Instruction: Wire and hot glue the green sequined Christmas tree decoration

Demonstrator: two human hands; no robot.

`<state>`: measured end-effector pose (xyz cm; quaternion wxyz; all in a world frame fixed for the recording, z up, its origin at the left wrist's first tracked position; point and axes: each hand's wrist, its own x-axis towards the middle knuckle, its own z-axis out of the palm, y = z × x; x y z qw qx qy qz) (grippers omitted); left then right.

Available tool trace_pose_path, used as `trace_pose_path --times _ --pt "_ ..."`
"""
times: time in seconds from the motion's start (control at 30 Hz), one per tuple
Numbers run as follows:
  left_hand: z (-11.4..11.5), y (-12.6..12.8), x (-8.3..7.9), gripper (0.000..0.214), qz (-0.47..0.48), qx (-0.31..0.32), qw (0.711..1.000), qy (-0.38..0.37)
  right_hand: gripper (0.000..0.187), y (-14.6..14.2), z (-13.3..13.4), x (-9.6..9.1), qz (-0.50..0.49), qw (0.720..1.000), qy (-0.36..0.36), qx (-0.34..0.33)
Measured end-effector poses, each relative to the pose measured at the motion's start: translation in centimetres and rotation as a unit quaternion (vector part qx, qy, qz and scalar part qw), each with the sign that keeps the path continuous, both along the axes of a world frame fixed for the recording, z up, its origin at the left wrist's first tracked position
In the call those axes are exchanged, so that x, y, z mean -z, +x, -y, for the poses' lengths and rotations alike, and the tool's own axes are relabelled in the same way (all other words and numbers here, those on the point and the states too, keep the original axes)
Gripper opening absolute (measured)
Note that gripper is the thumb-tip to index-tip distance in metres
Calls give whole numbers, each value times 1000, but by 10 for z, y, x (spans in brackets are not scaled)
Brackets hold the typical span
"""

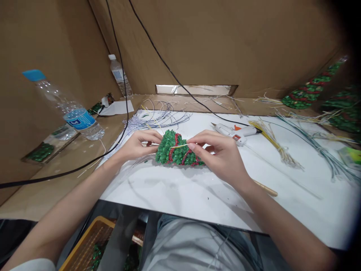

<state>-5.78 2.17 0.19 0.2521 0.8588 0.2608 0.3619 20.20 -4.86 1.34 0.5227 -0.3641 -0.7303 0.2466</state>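
A small green tinsel Christmas tree (166, 148) with red tinsel bands lies on its side just over the white board, its wide base to the left. My left hand (139, 145) is closed at that base; part of its fingers is hidden behind the tree. Between the thumb and forefinger of my right hand (218, 152) is the end of a thin pale yellow wire (179, 146), which runs across the front of the tree. The other fingers of my right hand curl near the narrow end of the tree, which they partly cover.
A white glue gun (237, 131) lies behind my right hand, with wire bundles (278, 145) farther right. Loose wires (166, 118) curl at the back left. A water bottle (80, 118) stands left, behind a black cable (124, 128). A finished tinsel tree (306, 90) stands back right.
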Motion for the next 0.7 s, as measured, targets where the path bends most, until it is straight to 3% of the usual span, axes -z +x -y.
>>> trace_pose_path --times 0.17,0.33,0.7 --pt "3 6 -1 20 3 3 1000 -23 14 -6 1 6 26 997 66 -6" --pt "4 6 0 31 -18 -1 1000 -22 18 -13 3 10 28 997 77 -18" --pt "11 9 8 25 -8 -19 994 -107 23 -15 3 13 33 993 107 -27"
